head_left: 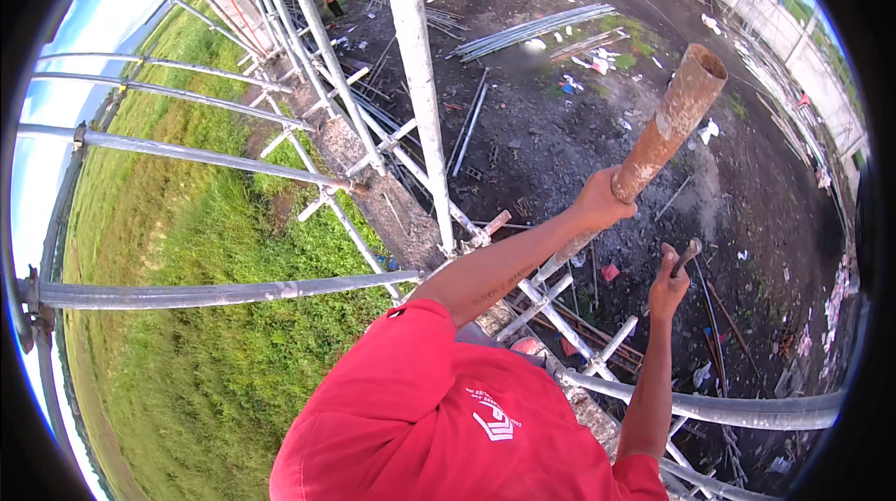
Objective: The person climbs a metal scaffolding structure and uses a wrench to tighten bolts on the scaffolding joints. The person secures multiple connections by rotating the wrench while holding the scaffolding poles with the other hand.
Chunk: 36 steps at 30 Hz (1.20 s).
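My left hand [604, 200] is closed round a thick, rusty steel scaffold pipe [667, 123]. The pipe slants, with its open end up and to the far right and its lower part running down behind my forearm. In my right hand [666, 288], lower and further right, is a short metal tool [688, 256] with a dark shaft and a paler, rounded head. Its exact kind is too small to tell. A pale upright pole [417, 81] stands just left of my left hand. Crossed scaffold tubes [569, 324] show below the held pipe.
I am high above the ground. Horizontal scaffold tubes [233, 294] reach out left over green grass [233, 380], and another tube [737, 409] runs right. A narrow concrete wall top [401, 221] lies below. On the dark ground [541, 146] are stacked pipes [532, 31]; a person [332, 2] is far off.
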### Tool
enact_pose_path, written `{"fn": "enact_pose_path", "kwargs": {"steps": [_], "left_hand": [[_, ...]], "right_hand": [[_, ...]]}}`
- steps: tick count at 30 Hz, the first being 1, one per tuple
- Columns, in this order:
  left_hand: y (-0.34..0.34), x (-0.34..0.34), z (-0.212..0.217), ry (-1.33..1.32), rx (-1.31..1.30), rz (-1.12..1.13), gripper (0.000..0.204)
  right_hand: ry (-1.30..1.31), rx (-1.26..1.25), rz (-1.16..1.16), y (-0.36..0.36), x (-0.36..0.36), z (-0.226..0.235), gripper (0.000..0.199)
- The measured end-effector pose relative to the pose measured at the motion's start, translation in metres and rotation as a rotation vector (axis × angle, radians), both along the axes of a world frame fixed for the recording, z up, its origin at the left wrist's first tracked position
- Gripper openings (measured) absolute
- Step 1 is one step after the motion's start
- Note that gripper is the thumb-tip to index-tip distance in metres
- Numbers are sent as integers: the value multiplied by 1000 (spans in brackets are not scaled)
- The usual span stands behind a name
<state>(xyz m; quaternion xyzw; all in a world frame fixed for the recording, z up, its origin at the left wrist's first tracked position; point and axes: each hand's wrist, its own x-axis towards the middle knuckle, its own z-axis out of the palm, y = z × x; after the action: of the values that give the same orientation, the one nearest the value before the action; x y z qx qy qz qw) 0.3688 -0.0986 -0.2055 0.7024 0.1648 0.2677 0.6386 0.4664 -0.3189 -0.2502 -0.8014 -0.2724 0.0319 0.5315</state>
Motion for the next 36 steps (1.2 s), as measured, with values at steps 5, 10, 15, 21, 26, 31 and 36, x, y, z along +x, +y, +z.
{"fn": "enact_pose_path", "kwargs": {"steps": [5, 10, 15, 21, 26, 31, 36], "left_hand": [[-41, 7, -90, 122, 31, 5, 49], [-64, -1, -142, 133, 10, 4, 39], [-54, -12, -152, 237, -20, 26, 49], [-37, -12, -163, 234, -7, -15, 45], [-19, -14, -178, 288, -19, -45, 45], [-12, -17, -199, 262, -72, -73, 46], [10, -6, -204, 344, -52, -94, 53]], "right_hand": [[-256, 441, 88, 50, 10, 133, 78], [-394, 49, 228, 73, -4, 192, 74], [-210, -145, 333, 67, -14, 153, 57], [-140, 46, 255, 86, -13, 111, 44], [-165, 63, 216, 104, -17, 84, 42], [-170, 31, 157, 114, -24, 66, 40], [-179, 30, 126, 134, -23, 56, 43]]}}
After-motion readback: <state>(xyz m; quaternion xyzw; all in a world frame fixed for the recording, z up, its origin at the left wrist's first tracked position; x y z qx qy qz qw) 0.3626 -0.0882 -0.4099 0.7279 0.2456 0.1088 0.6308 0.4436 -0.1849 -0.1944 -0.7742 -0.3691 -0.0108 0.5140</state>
